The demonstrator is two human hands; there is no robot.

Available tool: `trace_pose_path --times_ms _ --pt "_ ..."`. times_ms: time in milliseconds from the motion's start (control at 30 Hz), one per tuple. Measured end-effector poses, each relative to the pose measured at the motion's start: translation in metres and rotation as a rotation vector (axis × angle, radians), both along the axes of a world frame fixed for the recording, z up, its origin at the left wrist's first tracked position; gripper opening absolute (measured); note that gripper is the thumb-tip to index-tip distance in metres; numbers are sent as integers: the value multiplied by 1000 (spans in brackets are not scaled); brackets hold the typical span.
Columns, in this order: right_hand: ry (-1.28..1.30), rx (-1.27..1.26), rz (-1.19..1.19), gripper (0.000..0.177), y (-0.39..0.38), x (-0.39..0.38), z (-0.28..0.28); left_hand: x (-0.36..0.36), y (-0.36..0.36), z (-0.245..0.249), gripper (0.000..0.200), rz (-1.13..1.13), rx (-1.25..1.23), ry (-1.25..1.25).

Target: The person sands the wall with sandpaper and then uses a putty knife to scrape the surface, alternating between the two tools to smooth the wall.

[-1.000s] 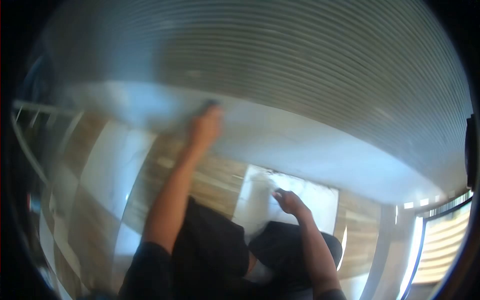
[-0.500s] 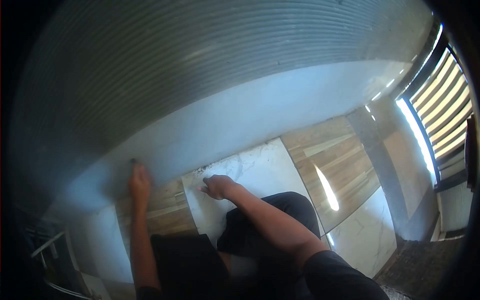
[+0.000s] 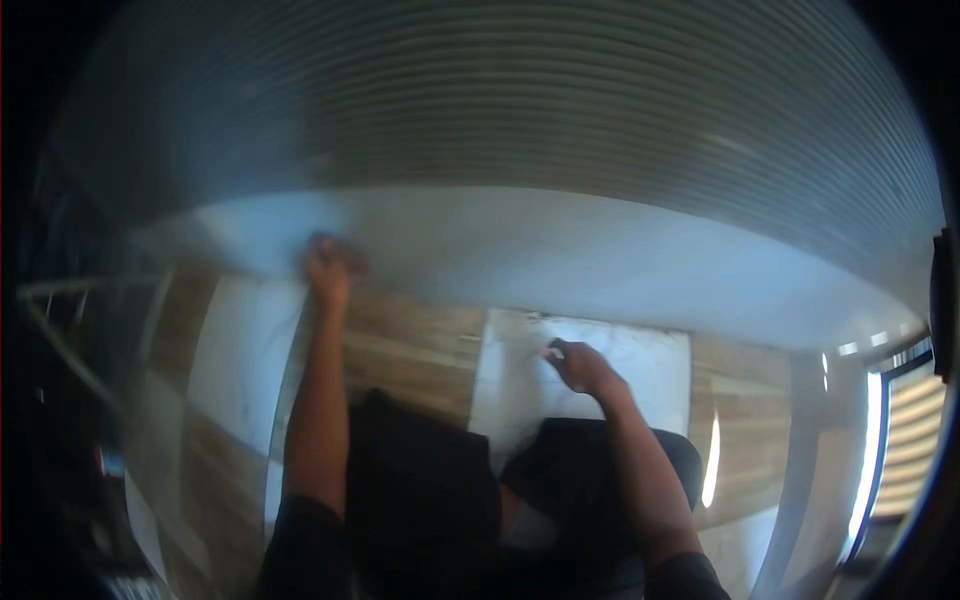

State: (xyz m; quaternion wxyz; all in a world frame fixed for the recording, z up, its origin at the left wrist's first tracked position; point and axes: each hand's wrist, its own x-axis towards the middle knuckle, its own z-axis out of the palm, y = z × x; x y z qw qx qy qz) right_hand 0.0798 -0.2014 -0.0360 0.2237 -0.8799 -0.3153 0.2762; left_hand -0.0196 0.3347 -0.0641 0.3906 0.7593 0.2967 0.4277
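Observation:
My left hand point(image 3: 332, 268) is raised against the smooth pale lower band of the wall point(image 3: 600, 245). Its fingers are curled around something small and dark, too blurred to name. Over a white marbled floor tile point(image 3: 640, 365) is my right hand point(image 3: 580, 366), closed in a pinch. A small dark and whitish bit shows at its fingertips, but I cannot make out what it is. Dark crumbs point(image 3: 535, 316) lie along the tile's far edge, where it meets the wall.
Ribbed grey panelling point(image 3: 560, 100) rises above the pale band. Wood-pattern tiles point(image 3: 410, 345) flank the white one. A thin metal frame point(image 3: 90, 287) stands at the left. A slatted window point(image 3: 905, 440) is at the far right. My dark-clothed knees are below.
The view has swung to the left, showing more of the metal frame. My left hand has shifted left along the wall relative to the tiles. My right hand remains over the white tile.

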Motion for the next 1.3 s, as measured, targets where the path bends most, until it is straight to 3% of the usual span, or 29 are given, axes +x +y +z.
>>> trace_pose_path --times_ms 67,100,167,233,333,400,467,500,567,700,800,867,933,967,1033,1067,1100,1167,1200,1233,1300 --pt "-2 3 5 57 -1 -4 8 -9 -81 57 50 109 104 182" --pt "1 -13 -9 54 0 -4 15 1 -78 37 49 174 249 105" --pt "-10 107 37 46 -4 -3 21 14 -94 35 48 267 233 22" --pt "-34 100 38 43 -10 4 5 24 -128 60 45 235 -124 -107" --pt "-78 128 25 42 -7 7 0 32 -148 76 40 222 -379 -145" --pt "-72 126 41 46 -2 8 -4 40 -144 67 38 241 -434 -158" --pt "-61 176 70 52 2 6 -3 51 -140 53 37 381 -183 -188" --pt "-63 167 86 52 4 6 -4 50 -140 52 37 396 -191 -191" --pt "-43 183 74 53 4 5 -8 41 -150 75 31 173 -445 -264" --pt "-53 154 61 56 3 6 -8 33 -174 105 41 28 -523 -309" --pt "1 244 -22 60 5 7 -2 38 -219 117 36 -160 -472 -295" --pt "71 336 -105 65 6 8 6 46 -264 111 29 -588 -139 -248" --pt "639 713 -350 74 7 6 28 33 -311 122 25 -893 -44 -129" --pt "631 725 -371 74 7 4 37 34 -331 118 28 -969 -26 -103" --pt "1017 1066 -383 83 5 -3 60 32 -353 114 29 -1050 -204 -25" --pt "1028 1114 -497 66 9 -12 79 34 -355 107 30 -1030 -324 11" --pt "1015 1147 -517 66 2 -5 67 36 -354 97 31 -1011 -443 56" --pt "800 1153 -463 36 -16 14 33 38 -339 78 33 -1074 -519 178" --pt "640 1039 -498 26 -16 12 40 36 -335 72 32 -1076 -561 216" --pt "487 922 -540 19 -12 10 47 34 -332 70 31 -1078 -598 261" --pt "418 866 -371 19 -15 22 33 31 -332 74 31 -1069 -517 429"
